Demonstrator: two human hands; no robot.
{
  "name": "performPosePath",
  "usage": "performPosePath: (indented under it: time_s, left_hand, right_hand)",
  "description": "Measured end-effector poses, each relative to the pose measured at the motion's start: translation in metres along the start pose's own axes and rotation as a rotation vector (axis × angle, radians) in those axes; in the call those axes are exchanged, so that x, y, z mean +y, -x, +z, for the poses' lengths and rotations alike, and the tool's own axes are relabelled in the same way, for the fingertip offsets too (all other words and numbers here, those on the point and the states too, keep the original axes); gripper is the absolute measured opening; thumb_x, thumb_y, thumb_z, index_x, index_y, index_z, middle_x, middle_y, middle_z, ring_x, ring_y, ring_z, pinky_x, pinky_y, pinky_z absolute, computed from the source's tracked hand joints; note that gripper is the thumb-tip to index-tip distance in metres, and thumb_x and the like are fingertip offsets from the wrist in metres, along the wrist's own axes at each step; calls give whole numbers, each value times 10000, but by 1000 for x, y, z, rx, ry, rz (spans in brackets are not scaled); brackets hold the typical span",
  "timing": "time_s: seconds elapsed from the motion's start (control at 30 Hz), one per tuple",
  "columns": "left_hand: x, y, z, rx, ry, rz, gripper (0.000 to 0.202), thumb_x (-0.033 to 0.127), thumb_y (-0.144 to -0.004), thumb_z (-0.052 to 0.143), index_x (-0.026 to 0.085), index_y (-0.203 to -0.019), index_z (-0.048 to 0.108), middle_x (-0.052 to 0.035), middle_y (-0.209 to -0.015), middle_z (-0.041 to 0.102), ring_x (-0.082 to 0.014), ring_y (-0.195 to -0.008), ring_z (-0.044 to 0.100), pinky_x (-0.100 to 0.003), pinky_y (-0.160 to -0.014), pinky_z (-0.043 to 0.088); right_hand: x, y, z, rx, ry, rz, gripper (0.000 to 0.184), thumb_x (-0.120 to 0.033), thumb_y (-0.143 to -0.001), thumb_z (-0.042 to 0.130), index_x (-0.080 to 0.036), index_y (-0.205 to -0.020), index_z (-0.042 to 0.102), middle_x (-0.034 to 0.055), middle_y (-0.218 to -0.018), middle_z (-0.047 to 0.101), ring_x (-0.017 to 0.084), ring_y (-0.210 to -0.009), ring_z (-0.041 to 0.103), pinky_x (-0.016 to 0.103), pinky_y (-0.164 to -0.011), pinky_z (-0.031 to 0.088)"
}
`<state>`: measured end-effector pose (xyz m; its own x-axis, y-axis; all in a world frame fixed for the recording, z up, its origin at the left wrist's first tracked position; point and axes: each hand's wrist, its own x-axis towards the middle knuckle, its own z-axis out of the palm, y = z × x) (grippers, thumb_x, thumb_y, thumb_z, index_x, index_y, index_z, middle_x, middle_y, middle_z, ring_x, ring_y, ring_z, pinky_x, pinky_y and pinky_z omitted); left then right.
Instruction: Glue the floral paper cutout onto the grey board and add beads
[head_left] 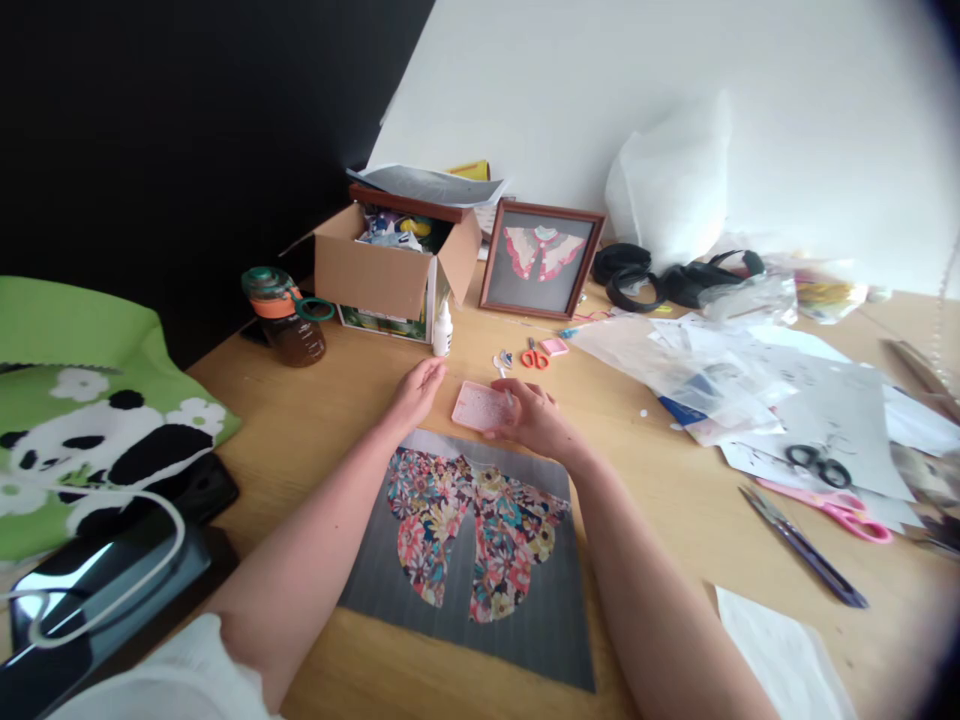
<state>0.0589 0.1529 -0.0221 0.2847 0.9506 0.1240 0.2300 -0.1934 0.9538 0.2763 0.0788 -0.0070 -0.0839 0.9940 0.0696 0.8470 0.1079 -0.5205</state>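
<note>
A grey board [551, 620] lies flat before me with a floral fabric garment shape [472, 525] stuck on it. Just beyond its far edge sits a small pink tray [478, 406]. My right hand [536, 418] rests beside the tray's right side, pinching a thin white stick over it. My left hand [417, 388] lies on the table left of the tray, fingers loosely together, holding nothing.
A cardboard box [379, 268], a glue bottle [442, 330], a brown drink bottle [289, 318] and a framed fabric picture [540, 258] stand at the back. Small orange scissors [534, 356], pink scissors [851, 516] and papers [810, 400] lie right. A panda bag [82, 410] lies left.
</note>
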Motion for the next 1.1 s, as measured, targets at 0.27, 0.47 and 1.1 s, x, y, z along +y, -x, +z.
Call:
performPosePath:
  time_s: [0.27,0.47,1.1]
  left_hand:
    - [-1,-1,1,18,18,16,340,337,-988,451,154,-1239,590,-124,-1243,678,-223,-1201,616,-393,-1096,432]
    - [-7,-3,1,18,13,31,371,392,-983,463,159,-1244,586,-132,-1246,676,-225,-1206,617,-394,-1092,438]
    - [-8,-2,0,7,-9,33,438,476,-972,460,153,-1240,588,-141,-1210,689,-240,-1196,625,-395,-1081,451]
  right_hand:
    - [-4,1,-5,-43,-28,15,685,-371,-642,860,-268,-1253,568,85,-1203,653,313,-1196,537,501,-1048,338]
    - [-3,2,-7,-39,-13,13,703,-351,-630,864,-262,-1265,575,103,-1226,637,319,-1214,530,488,-1032,357]
    - [-12,4,-15,-81,-17,60,658,-309,-625,877,-253,-1212,585,105,-1277,605,306,-1254,505,543,-1098,257]
